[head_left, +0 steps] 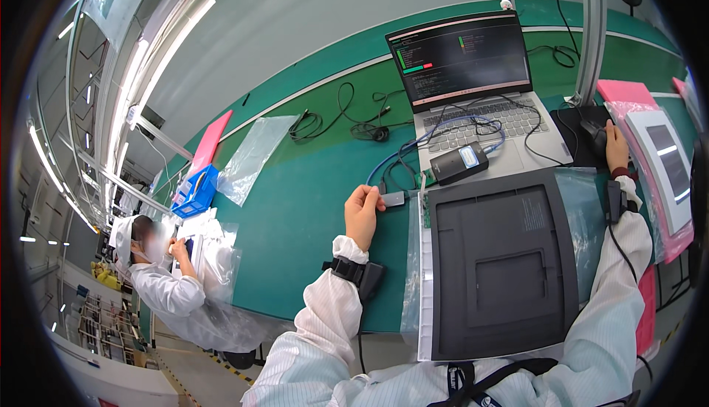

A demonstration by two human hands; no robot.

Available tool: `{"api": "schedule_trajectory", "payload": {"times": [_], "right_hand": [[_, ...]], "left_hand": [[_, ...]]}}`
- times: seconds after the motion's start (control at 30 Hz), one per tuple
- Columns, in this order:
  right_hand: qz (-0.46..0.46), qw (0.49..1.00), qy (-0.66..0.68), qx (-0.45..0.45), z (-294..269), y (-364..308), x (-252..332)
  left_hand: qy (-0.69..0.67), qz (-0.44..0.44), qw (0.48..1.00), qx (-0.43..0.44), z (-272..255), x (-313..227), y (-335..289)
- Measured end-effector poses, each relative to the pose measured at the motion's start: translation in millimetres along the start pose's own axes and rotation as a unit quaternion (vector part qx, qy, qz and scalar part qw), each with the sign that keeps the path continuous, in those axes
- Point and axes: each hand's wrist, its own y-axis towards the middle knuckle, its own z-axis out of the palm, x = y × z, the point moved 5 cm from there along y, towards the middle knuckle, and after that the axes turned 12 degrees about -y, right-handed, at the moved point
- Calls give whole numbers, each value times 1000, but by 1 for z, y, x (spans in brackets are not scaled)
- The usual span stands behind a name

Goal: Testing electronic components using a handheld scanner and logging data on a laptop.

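Note:
My left hand (362, 215) is closed, thumb and fingers pinching a small grey USB-stick-shaped plug (394, 199). It hovers left of a large dark-grey plastic housing (473, 222) with a white side edge. A narrow green circuit board (426, 209) shows at the housing's upper left corner, close to the plug. My right hand (616, 148) rests on a black computer mouse (593, 138) on a dark mat. Beyond the housing stands an open laptop (459, 60), its dark screen showing green and red bars. A black box (459, 164) with a blue cable lies across its front.
Black cables (347, 122) and a clear plastic bag (255, 156) lie on the green table (295, 237). A blue bin (196, 191) stands left, where another person (170, 281) works. Right of the mouse, a white panel device (661, 163) lies on pink foam. A metal post (591, 38) rises behind.

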Motion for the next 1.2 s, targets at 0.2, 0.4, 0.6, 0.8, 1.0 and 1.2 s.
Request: {"api": "schedule_trajectory", "payload": {"times": [0.2,0.4,0.6,0.8,1.0,1.2], "right_hand": [[6,1000,4,-4,-1,-2,1],[8,1000,0,1,0,-2,2],[6,1000,-5,0,-2,-3,4],[5,1000,-3,0,0,-1,0],[9,1000,-2,9,1,0,-2],[13,1000,-16,15,0,0,-1]], "left_hand": [[-3,1,1000,1,1,0,0],[4,3,1000,0,-1,1,0],[8,3,1000,1,-1,1,0],[20,2,1000,4,0,0,0],[20,1,1000,5,1,0,-1],[20,-1,1000,3,1,-1,-1]]}}
